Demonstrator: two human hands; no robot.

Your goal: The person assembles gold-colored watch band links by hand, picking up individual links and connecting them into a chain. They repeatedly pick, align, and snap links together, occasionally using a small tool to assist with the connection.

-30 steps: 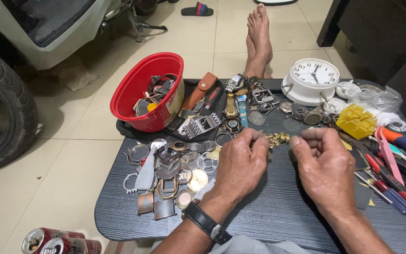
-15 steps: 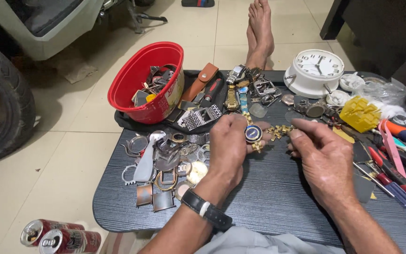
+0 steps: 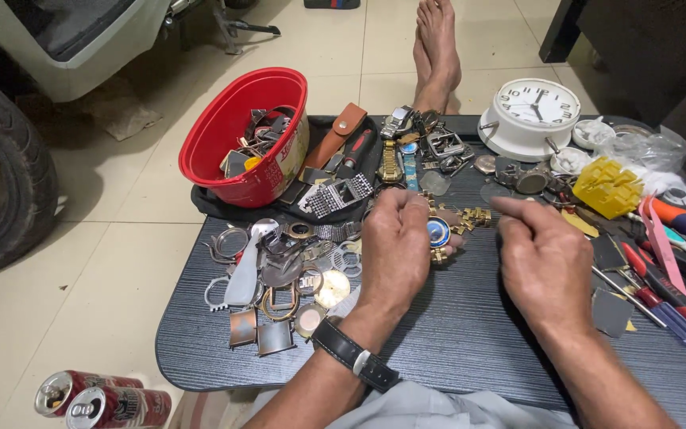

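My left hand (image 3: 395, 246) holds a gold wristwatch with a blue dial (image 3: 439, 233) above the dark table (image 3: 454, 349); its gold band hangs out to the right. My right hand (image 3: 545, 266) hovers just right of the watch, fingers pinched together near the band; whether it holds a small tool or part I cannot tell. A black strap watch sits on my left wrist (image 3: 353, 355).
A red bowl (image 3: 240, 135) of metal parts stands at the back left. Several watch cases and rings (image 3: 279, 278) lie left of my hands. A white clock (image 3: 533, 111), a yellow plastic piece (image 3: 606, 187), screwdrivers (image 3: 668, 294) and two cans (image 3: 101, 397) surround them. A person's bare feet (image 3: 437, 48) rest beyond the table.
My left hand has turned the watch so that its blue dial shows, and lifted it slightly. My right hand has drawn its fingers together next to the band.
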